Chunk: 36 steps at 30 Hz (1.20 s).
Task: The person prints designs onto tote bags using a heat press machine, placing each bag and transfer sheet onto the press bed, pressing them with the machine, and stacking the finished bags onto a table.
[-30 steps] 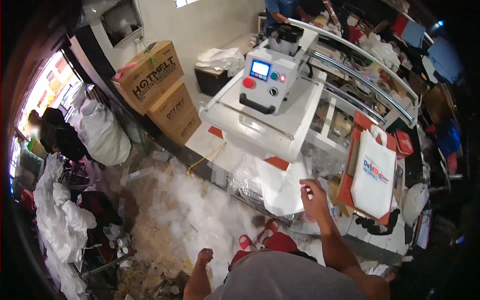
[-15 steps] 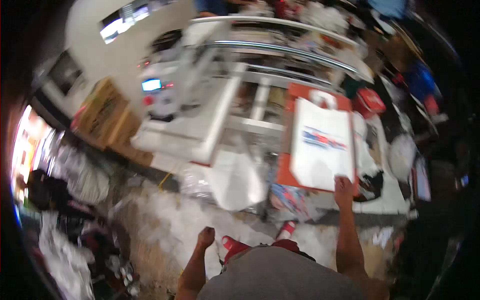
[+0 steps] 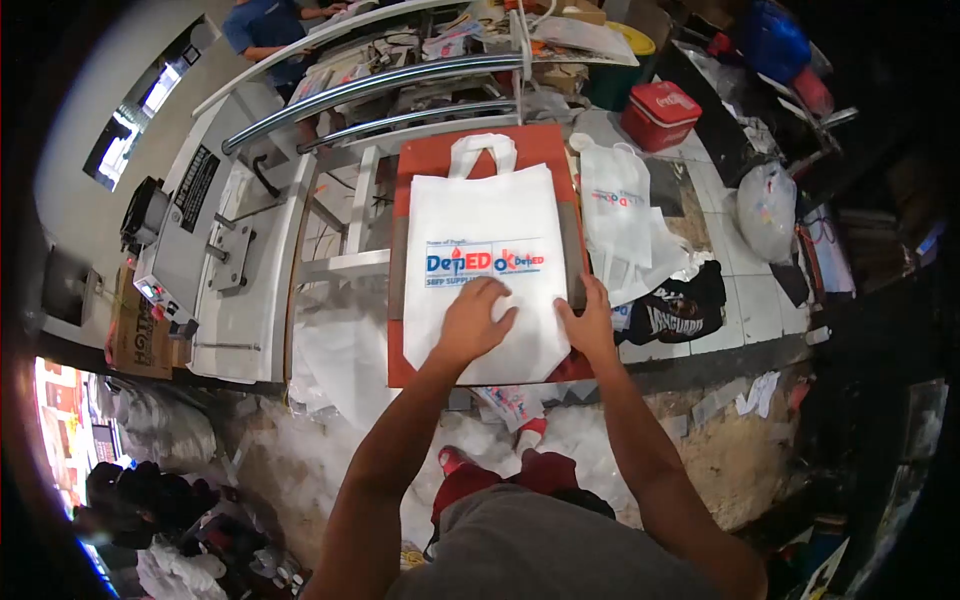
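From where I stand, the white bag [image 3: 485, 215] lies flat in the middle of the frame on a red board [image 3: 546, 142], its handles pointing away from the person. Blue and red print, including "DepED", runs across it. The left hand [image 3: 476, 322] is laid over the bag just below the print, thumb spread from loosely bent fingers, hiding some lettering. The right hand [image 3: 588, 318] is at the bag's right edge, thumb and fingers apart; I can't tell whether any fabric sits between them.

Right of the board, on the tiled counter [image 3: 735, 300], I see more printed white bags [image 3: 615, 185], a black cloth [image 3: 690, 308] and, farther back, a red box [image 3: 661, 116]. A white machine [image 3: 175, 235] stands at left; a person in blue [image 3: 265, 30] is at upper left.
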{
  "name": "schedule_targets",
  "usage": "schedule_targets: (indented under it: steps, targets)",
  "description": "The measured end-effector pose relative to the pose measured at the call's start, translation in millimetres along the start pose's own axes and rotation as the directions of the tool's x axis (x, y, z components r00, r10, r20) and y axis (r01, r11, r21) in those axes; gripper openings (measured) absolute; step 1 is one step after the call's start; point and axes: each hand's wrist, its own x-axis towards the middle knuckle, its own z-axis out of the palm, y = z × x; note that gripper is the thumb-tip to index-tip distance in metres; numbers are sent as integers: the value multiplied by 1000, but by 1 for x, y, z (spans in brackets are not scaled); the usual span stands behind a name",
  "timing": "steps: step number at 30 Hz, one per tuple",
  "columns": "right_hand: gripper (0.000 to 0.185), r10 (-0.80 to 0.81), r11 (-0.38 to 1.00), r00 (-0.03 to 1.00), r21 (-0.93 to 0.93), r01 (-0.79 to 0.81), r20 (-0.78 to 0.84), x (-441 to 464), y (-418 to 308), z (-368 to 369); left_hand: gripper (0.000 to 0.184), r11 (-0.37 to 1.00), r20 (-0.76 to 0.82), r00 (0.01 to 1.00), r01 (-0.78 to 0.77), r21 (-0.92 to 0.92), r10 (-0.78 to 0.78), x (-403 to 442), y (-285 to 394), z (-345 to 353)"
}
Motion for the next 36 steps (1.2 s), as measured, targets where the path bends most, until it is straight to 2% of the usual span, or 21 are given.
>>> schedule_targets:
  steps: [4,10,11,12,14,17,20,22,23,24,25,26,27,28,29,30,31,32,33,34,36]
  targets:
    - [72,7,999,1000,44,-7,-15,-1,-5,-1,33,996,87,996,-13,91,5,42,13,37]
    - [71,46,999,999,15,-46,-7,-3,-10,-3,27,966,-53,999,2,260,12,65,-13,57]
    - [70,38,999,999,28,-37,-10,-3,-9,-3,23,978,-141,984,131,164,-108,69,-26,48]
    - [70,29,999,1000,42,-28,-12,-3,-9,-3,21,966,-216,948,251,57,-234,71,-42,37]
    - [70,33,999,999,38,-33,-2,-3,-12,-5,23,842,-364,769,530,-95,-525,70,-117,24]
    - [69,19,998,1000,62,-18,-6,-2,-9,-3,31,699,-534,544,703,-131,-647,37,-182,-47]
    - [69,-11,998,1000,66,12,-19,-2,-5,-1,32,579,-578,318,737,-347,-751,-46,-248,-94]
    - [70,-63,996,998,69,65,-26,0,2,0,31,585,-576,266,649,-486,-773,-116,-271,-98]
    - [67,-75,993,996,85,79,-47,0,-1,-1,32,476,-416,268,684,-553,-869,-160,-273,-96]
    - [67,-82,993,995,84,85,-49,2,-1,-3,35,595,-475,414,730,-337,-777,-207,-265,-86]
    - [65,-93,996,994,8,94,-61,3,0,-6,36,432,-382,292,827,-359,-877,-249,-255,-69]
    - [63,-105,993,992,-68,100,-74,4,-2,-6,43,610,-420,507,778,-154,-753,-301,-236,-47]
    - [54,-162,984,976,-95,150,-144,2,-12,-10,44,529,-308,484,845,-79,-819,-360,-232,-23]
    - [54,-167,983,975,-99,154,-148,1,-22,-8,34,546,-275,520,838,-21,-809,-450,-258,29]
    - [50,-217,973,966,-111,203,-142,1,-30,-7,35,467,-83,478,876,118,-875,-472,-196,22]
    - [46,-266,960,954,-132,248,-140,2,-38,-9,37,500,20,499,865,49,-866,-558,-207,62]
    - [41,-292,950,948,-156,272,-124,1,-53,-6,40,364,258,269,800,477,-928,-576,-178,64]
    - [40,-367,921,921,-192,339,-133,2,-53,4,41,518,345,388,601,609,-855,-623,-151,73]
    - [40,-382,912,919,-201,358,-95,5,-63,8,38,544,541,171,508,668,-824,-662,-137,91]
    - [41,-395,903,917,-206,376,-58,9,-70,9,36,519,585,97,593,615,-805,-686,-123,80]
    - [42,-419,877,908,-260,404,-1,21,-60,17,32,338,581,27,836,434,-813,-698,-110,67]
